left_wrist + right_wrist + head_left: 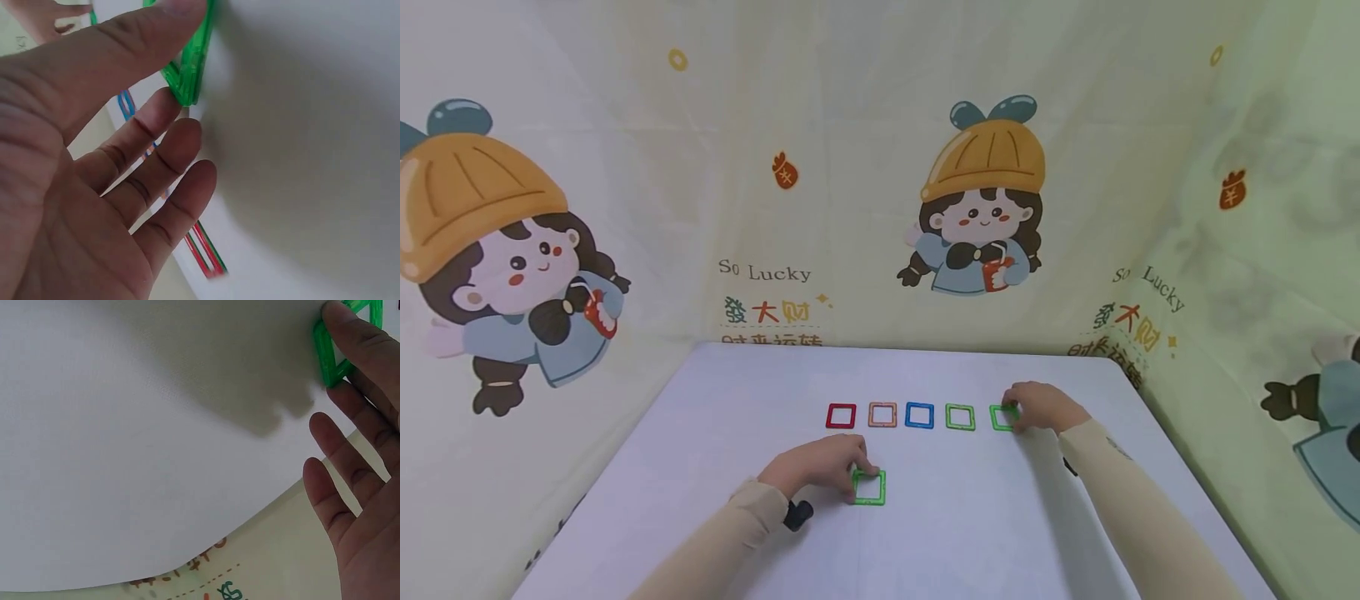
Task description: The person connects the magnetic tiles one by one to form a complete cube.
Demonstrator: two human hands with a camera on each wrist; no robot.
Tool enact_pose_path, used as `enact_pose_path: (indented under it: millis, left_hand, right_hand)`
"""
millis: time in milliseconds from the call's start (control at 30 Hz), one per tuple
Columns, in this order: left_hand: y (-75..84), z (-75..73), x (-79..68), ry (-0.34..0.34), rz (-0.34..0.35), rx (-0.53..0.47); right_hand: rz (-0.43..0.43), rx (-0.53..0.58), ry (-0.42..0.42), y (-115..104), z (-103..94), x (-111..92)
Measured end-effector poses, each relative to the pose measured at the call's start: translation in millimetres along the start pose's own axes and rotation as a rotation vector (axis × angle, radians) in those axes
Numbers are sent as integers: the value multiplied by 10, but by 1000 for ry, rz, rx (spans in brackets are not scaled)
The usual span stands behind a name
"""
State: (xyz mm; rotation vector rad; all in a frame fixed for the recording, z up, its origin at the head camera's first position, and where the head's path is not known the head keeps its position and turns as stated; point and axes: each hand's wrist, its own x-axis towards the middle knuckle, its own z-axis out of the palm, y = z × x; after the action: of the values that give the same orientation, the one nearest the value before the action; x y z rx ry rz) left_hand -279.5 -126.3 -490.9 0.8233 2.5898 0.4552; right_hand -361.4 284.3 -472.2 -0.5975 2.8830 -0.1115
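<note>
Nearest you, your left hand (823, 465) pinches the near green square (871, 502), the thumb on it while the other fingers you can see stretch out loosely. The square is left of the middle of the surface (955, 533) and looks tipped up; whether its lower edge touches down, you cannot tell.

Farther off, a row runs left to right with gaps between: the red square (841, 427), the orange square (882, 426), the blue square (920, 427), the middle green square (960, 428) and the right green square (992, 418). At the row's right end your right hand (1041, 407) grips that last one by its right side, between thumb and finger, the remaining fingers spread and bearing nothing.

You seem to be at the step of handling two squares at once, one in the row and one in front of it. The next move likely calls for a steady right pinch that leaves the row undisturbed, and for a light left grip, since the rims are thin.

Beyond the far edge hangs a printed cloth (865, 208).
</note>
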Motion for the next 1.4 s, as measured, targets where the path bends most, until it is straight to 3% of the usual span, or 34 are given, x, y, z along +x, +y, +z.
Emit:
enact_pose_path:
  millis: [300,667,1133,1400]
  left_hand:
    - [231,154,145,-11,36,-52]
    - [506,291,310,-20,125,-32]
    - [497,335,357,-23,103,-56]
    - [511,348,385,4,127,-31]
  right_hand:
    - [-12,-26,8,10,53,46]
    - [-9,-47,-10,38,78,80]
    - [-7,-213,24,-133,17,53]
    - [50,-177,3,-126,38,78]
